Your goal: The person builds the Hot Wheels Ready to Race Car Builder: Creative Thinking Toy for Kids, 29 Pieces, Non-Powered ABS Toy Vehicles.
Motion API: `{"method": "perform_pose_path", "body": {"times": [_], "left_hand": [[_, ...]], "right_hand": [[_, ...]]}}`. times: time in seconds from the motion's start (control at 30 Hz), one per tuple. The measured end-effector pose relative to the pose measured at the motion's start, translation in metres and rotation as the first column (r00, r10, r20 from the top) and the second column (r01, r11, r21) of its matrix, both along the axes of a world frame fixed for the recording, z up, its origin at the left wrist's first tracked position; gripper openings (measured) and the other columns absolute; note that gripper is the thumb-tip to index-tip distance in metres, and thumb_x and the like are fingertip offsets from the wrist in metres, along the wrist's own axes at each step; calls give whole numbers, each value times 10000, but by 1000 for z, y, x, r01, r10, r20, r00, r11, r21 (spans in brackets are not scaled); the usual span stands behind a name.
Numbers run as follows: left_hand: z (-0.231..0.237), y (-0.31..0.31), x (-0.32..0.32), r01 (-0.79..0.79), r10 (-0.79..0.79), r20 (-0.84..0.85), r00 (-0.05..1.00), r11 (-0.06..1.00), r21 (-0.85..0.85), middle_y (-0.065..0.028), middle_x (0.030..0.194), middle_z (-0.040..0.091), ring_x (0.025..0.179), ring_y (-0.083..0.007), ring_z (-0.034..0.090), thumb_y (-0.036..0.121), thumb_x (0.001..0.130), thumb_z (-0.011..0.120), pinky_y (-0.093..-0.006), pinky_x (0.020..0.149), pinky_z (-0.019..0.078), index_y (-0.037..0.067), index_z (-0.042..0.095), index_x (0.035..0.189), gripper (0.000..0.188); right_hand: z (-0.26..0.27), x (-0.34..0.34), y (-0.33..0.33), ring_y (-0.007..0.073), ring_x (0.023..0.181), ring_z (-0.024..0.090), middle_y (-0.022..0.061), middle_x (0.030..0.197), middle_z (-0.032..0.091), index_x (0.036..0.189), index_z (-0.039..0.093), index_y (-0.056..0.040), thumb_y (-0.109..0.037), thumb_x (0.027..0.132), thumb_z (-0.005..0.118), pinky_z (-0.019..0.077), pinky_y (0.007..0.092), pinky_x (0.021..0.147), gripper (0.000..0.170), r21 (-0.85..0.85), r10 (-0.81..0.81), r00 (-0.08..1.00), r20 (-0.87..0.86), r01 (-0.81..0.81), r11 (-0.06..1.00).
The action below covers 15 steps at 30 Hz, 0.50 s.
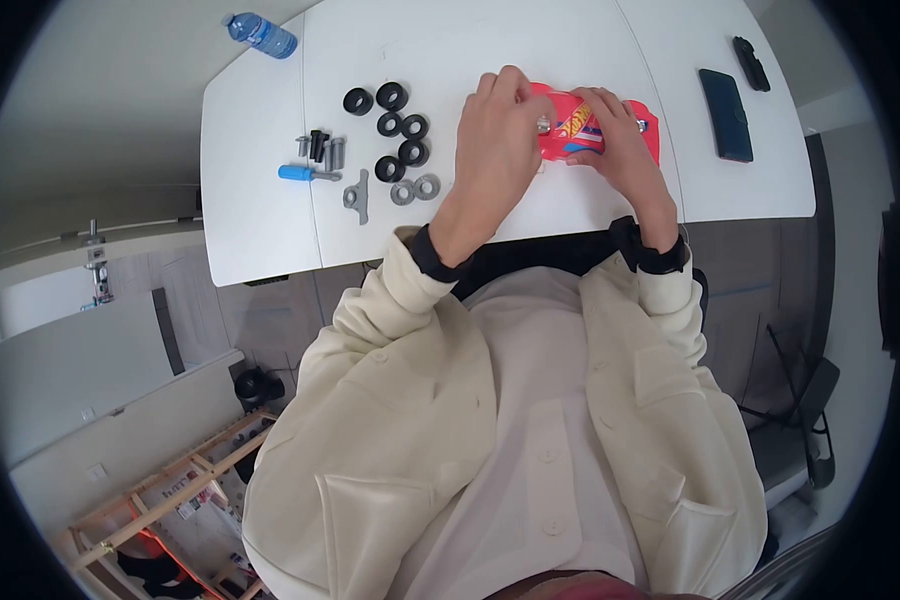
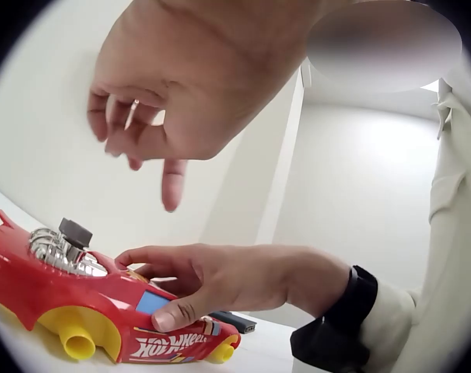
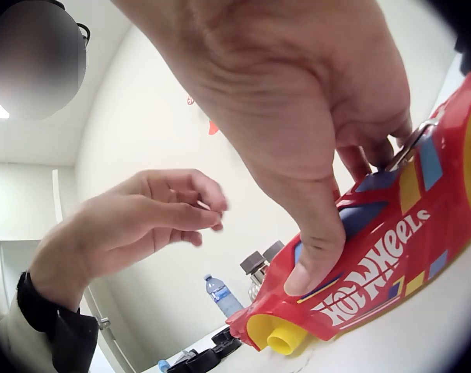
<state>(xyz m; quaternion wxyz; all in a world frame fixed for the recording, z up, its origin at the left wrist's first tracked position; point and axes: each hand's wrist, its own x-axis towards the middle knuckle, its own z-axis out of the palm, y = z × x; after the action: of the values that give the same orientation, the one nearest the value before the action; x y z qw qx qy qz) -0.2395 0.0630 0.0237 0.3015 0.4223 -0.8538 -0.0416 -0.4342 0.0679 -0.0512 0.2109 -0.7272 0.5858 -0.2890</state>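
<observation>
Red, upper right of head view: gripping toy car (image 1: 572, 127) with right hand (image 1: 618, 132), holding loosely curled left hand (image 1: 500, 138) above.

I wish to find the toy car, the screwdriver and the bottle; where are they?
Toy car (image 3: 371, 268), right wrist view: side lettering.
Screwdriver (image 1: 304, 174), head view: blue handle.
Bottle (image 1: 263, 36), head view: middle.

bright light fills the views, edges bow into black, and far detail seems soft.

the red car body (image 2: 17, 268) is showing smooth, glossy plastic; its engine (image 2: 55, 253) is gleaming like chrome; the white tabletop (image 1: 590, 35) is looking smooth; the cream jacket (image 1: 390, 420) is appearing matt cloth.
</observation>
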Motion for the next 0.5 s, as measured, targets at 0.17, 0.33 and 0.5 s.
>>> {"method": "perform_pose_path", "body": {"times": [0.17, 0.33, 0.5], "left_hand": [[-42, -12, -1, -239, 251, 3, 968, 915, 327, -114, 997, 630, 1034, -348, 562, 46, 670, 765, -419, 878, 496, 102, 739, 798, 142], [-31, -5, 1, 41, -46, -60, 997, 996, -83, -141, 1037, 618, 940, -345, 621, 95, 711, 768, -417, 744, 553, 1, 702, 979, 291], [-34, -1, -3, -222, 217, 45, 975, 960, 172, -193, 1055, 589, 989, -348, 602, -11, 732, 683, -407, 738, 590, -60, 666, 840, 121]], "right_hand": [[4, 0, 2, 357, 1323, 463, 108, 1446, 497, 1425, 486, -117, -9, 600, 896, 453, 431, 1086, 928, 47, 16, 1000, -12, -15, 999], [2, 1, -2, 328, 1265, 521, 124, 1377, 542, 1408, 495, -85, -14, 610, 898, 461, 419, 1060, 897, 30, 32, 995, 93, -34, 999], [4, 2, -2, 333, 1259, 523, 127, 1389, 536, 1420, 487, -87, -12, 631, 893, 494, 412, 1031, 890, 32, 53, 998, 26, -54, 998]]}}
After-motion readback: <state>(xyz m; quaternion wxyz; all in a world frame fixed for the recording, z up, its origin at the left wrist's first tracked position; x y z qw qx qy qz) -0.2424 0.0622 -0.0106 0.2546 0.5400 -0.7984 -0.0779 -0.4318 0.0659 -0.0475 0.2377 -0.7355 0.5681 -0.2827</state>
